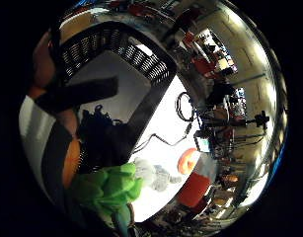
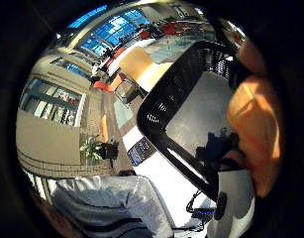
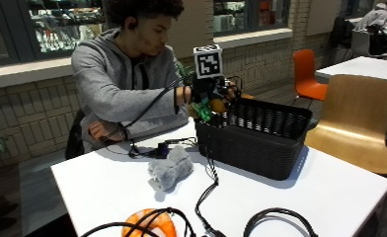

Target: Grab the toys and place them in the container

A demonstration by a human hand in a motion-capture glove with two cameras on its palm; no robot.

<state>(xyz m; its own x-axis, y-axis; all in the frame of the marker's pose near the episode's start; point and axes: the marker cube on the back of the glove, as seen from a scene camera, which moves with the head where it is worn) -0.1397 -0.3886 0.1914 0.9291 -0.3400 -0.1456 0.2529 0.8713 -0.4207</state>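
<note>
In the outside view my gloved right hand (image 3: 210, 95) holds a carrot toy (image 3: 217, 105) above the near rim of the black wicker basket (image 3: 259, 136), its green leaves (image 3: 203, 113) hanging by the rim. The little finger side palm view has the leaves (image 1: 109, 185) and orange body (image 1: 71, 163) close to the palm, over the basket's wall (image 1: 141, 113). In the thumb side view the carrot (image 2: 255, 134) sits beside the basket's bare floor (image 2: 196, 114). A grey plush toy (image 3: 171, 169) lies on the white table (image 3: 325, 192), and an orange toy (image 3: 149, 224) rests at its front edge.
Black cables (image 3: 210, 187) run across the table from the basket to the front edge. The person's bare left hand (image 3: 104, 131) rests on the table's far corner. A wooden chair (image 3: 358, 118) and an orange chair (image 3: 308, 74) stand beyond the basket.
</note>
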